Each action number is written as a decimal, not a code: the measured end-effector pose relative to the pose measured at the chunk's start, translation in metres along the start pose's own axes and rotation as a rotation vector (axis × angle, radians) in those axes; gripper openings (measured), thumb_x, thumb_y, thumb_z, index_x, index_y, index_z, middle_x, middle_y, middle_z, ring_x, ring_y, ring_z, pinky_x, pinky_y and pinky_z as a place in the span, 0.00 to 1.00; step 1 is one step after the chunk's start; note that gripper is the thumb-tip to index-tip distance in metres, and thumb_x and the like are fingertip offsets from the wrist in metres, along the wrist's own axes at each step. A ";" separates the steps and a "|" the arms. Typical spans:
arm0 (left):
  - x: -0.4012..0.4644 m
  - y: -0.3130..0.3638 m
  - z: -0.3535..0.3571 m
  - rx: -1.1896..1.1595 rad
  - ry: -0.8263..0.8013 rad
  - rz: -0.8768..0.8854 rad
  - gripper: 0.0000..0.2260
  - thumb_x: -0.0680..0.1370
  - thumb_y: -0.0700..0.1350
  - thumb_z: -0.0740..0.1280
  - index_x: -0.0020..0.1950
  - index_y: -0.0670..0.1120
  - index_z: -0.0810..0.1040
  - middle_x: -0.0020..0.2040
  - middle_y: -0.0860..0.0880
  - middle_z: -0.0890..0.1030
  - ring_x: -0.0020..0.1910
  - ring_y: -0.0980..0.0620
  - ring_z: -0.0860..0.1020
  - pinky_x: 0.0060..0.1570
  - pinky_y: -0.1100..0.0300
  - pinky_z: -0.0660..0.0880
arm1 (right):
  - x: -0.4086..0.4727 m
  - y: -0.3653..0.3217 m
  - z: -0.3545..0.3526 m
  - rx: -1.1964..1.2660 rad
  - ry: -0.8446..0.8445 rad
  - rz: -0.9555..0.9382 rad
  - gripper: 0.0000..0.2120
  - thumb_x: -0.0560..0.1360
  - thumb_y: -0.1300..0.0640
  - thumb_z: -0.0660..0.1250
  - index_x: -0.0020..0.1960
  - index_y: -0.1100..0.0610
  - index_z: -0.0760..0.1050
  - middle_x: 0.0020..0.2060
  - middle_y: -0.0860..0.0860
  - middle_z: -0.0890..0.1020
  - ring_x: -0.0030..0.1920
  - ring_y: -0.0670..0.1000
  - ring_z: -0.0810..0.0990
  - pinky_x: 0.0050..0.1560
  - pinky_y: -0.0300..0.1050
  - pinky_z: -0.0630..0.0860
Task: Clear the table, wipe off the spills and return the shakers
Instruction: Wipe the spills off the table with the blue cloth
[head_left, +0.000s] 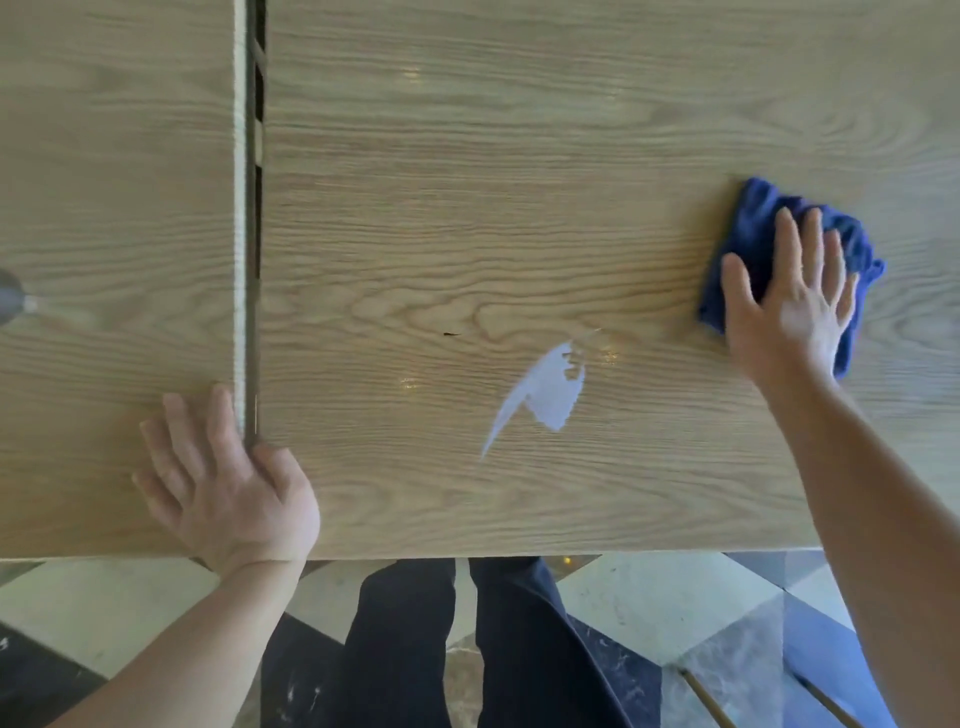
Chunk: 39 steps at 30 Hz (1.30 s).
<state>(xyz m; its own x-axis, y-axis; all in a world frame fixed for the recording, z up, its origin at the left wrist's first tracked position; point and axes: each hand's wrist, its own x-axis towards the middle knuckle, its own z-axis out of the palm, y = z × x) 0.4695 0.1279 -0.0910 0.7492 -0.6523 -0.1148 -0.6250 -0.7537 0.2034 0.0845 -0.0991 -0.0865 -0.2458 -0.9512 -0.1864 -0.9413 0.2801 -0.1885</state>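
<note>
A pale wooden table (467, 182) fills the head view. A whitish wet streak (545, 395) lies on it near the front edge, right of centre. At the right, a crumpled blue cloth (753, 228) lies on the tabletop, and my right hand (789, 306) presses flat on it with fingers spread and straight. My left hand (223, 478) rests flat at the front left, across the gap between this table and a second one. No shakers show clearly.
A second wooden table (104, 208) adjoins on the left, split off by a narrow dark gap (254, 208). A grey rounded object (10, 301) is cut off at the left edge. Below the front edge are my dark trousers (415, 649) and a tiled floor (675, 613).
</note>
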 end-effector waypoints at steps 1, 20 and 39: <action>0.000 0.000 0.000 0.000 -0.003 -0.002 0.29 0.76 0.42 0.58 0.77 0.55 0.57 0.81 0.47 0.53 0.81 0.43 0.48 0.77 0.36 0.46 | -0.007 0.004 0.001 0.023 0.017 0.093 0.34 0.79 0.35 0.52 0.81 0.46 0.51 0.81 0.46 0.51 0.81 0.50 0.47 0.80 0.57 0.42; 0.000 0.000 0.000 0.016 0.028 0.027 0.30 0.74 0.45 0.55 0.77 0.52 0.59 0.81 0.45 0.54 0.80 0.41 0.49 0.76 0.35 0.47 | -0.106 -0.319 0.089 0.105 -0.164 -0.487 0.30 0.79 0.43 0.54 0.80 0.47 0.56 0.81 0.49 0.53 0.81 0.56 0.45 0.77 0.62 0.36; 0.001 -0.005 0.001 0.011 -0.006 0.033 0.29 0.76 0.45 0.57 0.78 0.55 0.57 0.82 0.47 0.52 0.81 0.42 0.48 0.77 0.36 0.45 | -0.012 0.000 -0.006 -0.099 -0.149 -0.396 0.32 0.77 0.45 0.54 0.80 0.45 0.55 0.81 0.46 0.54 0.81 0.49 0.49 0.80 0.55 0.44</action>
<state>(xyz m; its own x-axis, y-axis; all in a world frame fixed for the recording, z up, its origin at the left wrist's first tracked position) 0.4730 0.1312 -0.0936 0.7269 -0.6772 -0.1144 -0.6517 -0.7327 0.1961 0.0861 -0.0889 -0.0782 0.1685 -0.9515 -0.2572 -0.9756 -0.1238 -0.1813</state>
